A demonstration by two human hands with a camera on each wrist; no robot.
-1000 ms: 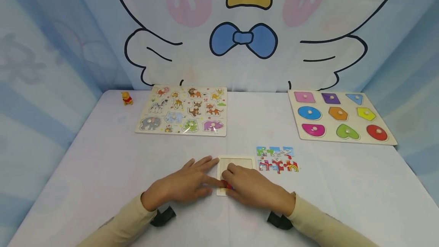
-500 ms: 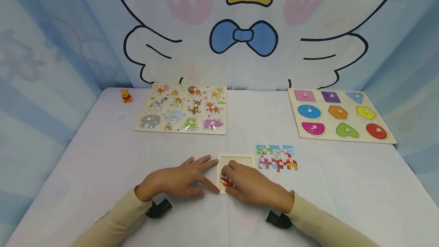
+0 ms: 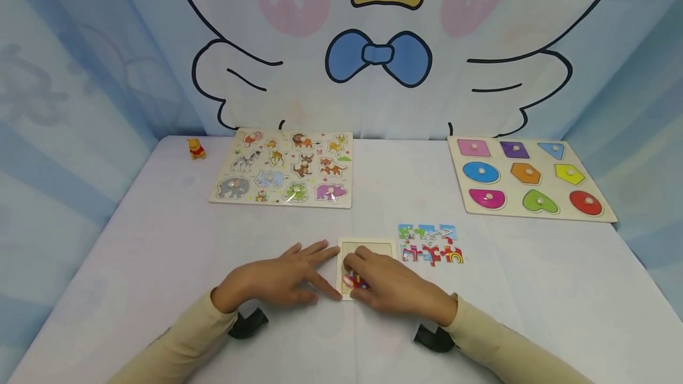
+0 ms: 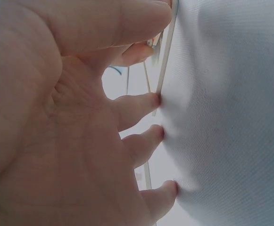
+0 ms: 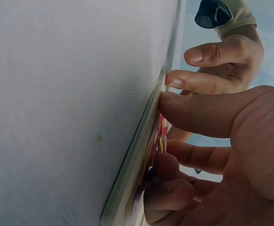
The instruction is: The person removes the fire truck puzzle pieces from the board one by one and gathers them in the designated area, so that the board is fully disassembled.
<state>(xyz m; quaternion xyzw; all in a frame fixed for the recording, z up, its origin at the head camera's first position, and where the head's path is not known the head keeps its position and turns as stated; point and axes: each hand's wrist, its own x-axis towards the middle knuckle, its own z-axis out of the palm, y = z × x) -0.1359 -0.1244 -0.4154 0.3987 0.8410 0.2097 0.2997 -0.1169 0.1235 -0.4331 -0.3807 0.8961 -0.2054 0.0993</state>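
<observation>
A small wooden jigsaw tray [image 3: 368, 241] lies near the front middle of the table in the head view. Colourful jigsaw pieces [image 3: 354, 280] show in its lower left part, partly hidden by my right hand [image 3: 392, 283]. That hand's curled fingers and thumb are on a piece in the tray; in the right wrist view the thumb [image 5: 188, 110] lies at the tray's rim and red and yellow printing [image 5: 162, 129] shows beside it. My left hand [image 3: 288, 280] is spread flat, with fingertips touching the tray's left edge. The left wrist view shows its fingertips [image 4: 153, 134] against the white cloth.
Several loose jigsaw pieces [image 3: 433, 253] lie in two rows just right of the tray. Behind stand an animal peg puzzle [image 3: 283, 170] to the left and a shapes peg puzzle [image 3: 525, 194] to the right. A small bear figure [image 3: 196, 149] stands at the back left.
My left hand has drawn back from the pieces to the tray's left edge, its index finger now at the lower corner. The right hand has barely shifted; more of the printed pieces shows.
</observation>
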